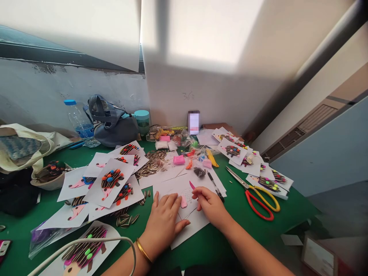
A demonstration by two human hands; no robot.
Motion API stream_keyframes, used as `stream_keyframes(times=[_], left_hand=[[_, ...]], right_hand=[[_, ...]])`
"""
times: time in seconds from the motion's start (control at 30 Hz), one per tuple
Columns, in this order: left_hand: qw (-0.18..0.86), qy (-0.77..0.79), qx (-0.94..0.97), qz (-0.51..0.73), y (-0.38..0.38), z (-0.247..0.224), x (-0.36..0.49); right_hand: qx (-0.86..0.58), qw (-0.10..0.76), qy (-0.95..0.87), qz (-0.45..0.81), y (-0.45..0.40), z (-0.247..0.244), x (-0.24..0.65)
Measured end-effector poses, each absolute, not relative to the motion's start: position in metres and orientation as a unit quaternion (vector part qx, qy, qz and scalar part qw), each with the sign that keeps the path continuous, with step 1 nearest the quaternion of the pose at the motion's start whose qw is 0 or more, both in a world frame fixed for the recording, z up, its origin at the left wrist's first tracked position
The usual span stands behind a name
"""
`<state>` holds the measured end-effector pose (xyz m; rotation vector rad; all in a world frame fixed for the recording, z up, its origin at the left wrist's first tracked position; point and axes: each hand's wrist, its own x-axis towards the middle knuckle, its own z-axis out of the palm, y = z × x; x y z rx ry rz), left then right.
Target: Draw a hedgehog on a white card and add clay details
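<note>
My left hand (164, 217) lies flat with its fingers apart on a white sheet of paper (184, 237), holding it against the green table. Just beyond its fingertips, a small flattened piece of pink clay (183, 201) rests on a pencil drawing on that sheet. My right hand (212, 207) is closed in a pinch, with a pink pointed modelling tool (192, 185) sticking up from the fingers; most of the tool is hidden. A black pen (215, 184) lies to the right of this hand.
Hedgehog pictures (110, 182) with seed spines are piled at left, more cards (231, 149) at right. Loose sunflower seeds (152, 163), pink clay (178, 160) and bags lie ahead. Open scissors (255, 191) rest at right. A white cable (86, 240) crosses near my left wrist.
</note>
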<state>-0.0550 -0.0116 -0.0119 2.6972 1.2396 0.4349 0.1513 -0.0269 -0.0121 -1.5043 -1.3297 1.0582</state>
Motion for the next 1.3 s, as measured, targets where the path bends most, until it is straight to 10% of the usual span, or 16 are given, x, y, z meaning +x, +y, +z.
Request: stream_keyframes(times=[0.2, 0.57, 1.3], left_hand=[[0.072, 0.419, 0.895, 0.133, -0.006, -0.011, -0.052], [0.075, 0.415, 0.897, 0.134, -0.007, -0.012, -0.053], [0.083, 0.42, 0.892, 0.144, -0.008, -0.011, -0.052]], right_hand=[[-0.493, 0.457, -0.509, 0.538, -0.028, -0.007, 0.152], [-0.568, 0.423, -0.651, 0.272, -0.032, -0.018, 0.144], [-0.541, 0.333, -0.756, 0.156, -0.03, -0.017, 0.132]])
